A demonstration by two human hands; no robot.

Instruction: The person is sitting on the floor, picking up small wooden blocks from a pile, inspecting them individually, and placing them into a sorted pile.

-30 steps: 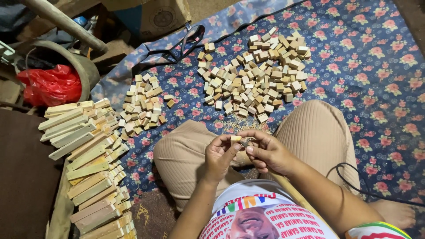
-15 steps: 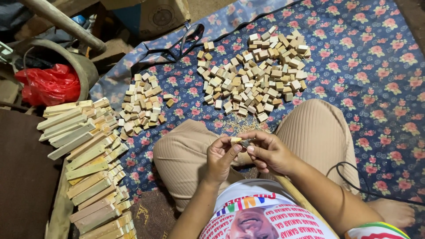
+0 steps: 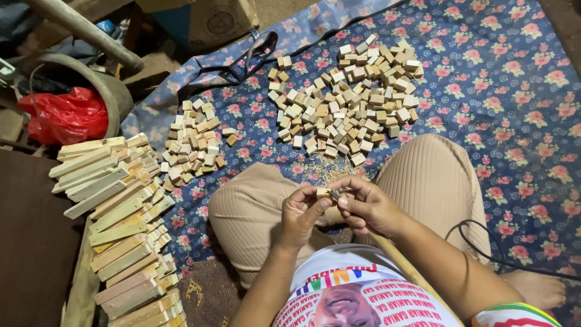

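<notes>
Barely anything moved since the earlier frames: both hands stay together above the lap, same pose. Left hand (image 3: 301, 213) pinches a small wooden block (image 3: 323, 192) between thumb and fingertips; right hand (image 3: 368, 204) closes on a small thin tool (image 3: 336, 194) touching the block, tool too small to identify. Big pile of wooden cubes (image 3: 345, 103) on the floral cloth (image 3: 502, 91) ahead, smaller pile (image 3: 192, 144) to its left. Stacked wooden slats (image 3: 118, 212) far left, red plastic bag (image 3: 63, 115) beyond them.
</notes>
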